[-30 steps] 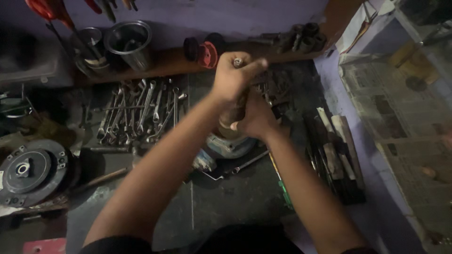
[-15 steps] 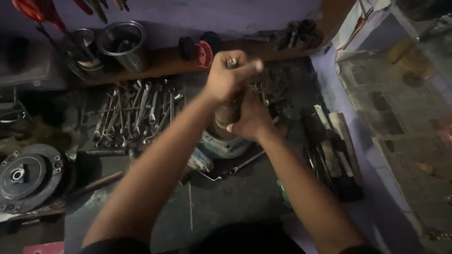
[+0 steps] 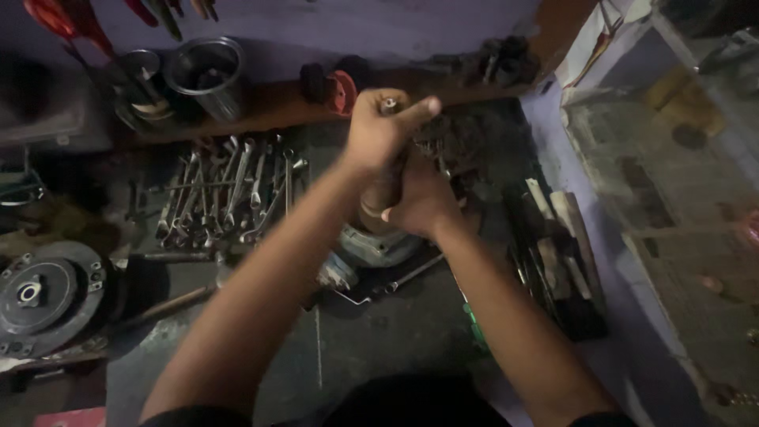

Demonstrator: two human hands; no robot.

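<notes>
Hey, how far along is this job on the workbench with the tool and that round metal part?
Done: nothing visibly finished; the wrenches lie spread out beside the work. In hand: the left hand grips the top of an upright tool handle, and the right hand wraps it lower down, above a round metal part. Left: the tool looks engaged on the part, so the job seems mid-way; how much remains cannot be told.

Wrenches (image 3: 229,194) lie left of the hands (image 3: 399,158) (cups (image 3: 207,75) behind).

dark workbench (image 3: 371,332): row of spanners (image 3: 229,194) at left, round metal disc (image 3: 43,296) on left edge, grey round part (image 3: 379,245) at centre, long flat tools (image 3: 553,253) at right. wooden shelf (image 3: 269,107) behind carries two metal cans (image 3: 207,75).
</notes>
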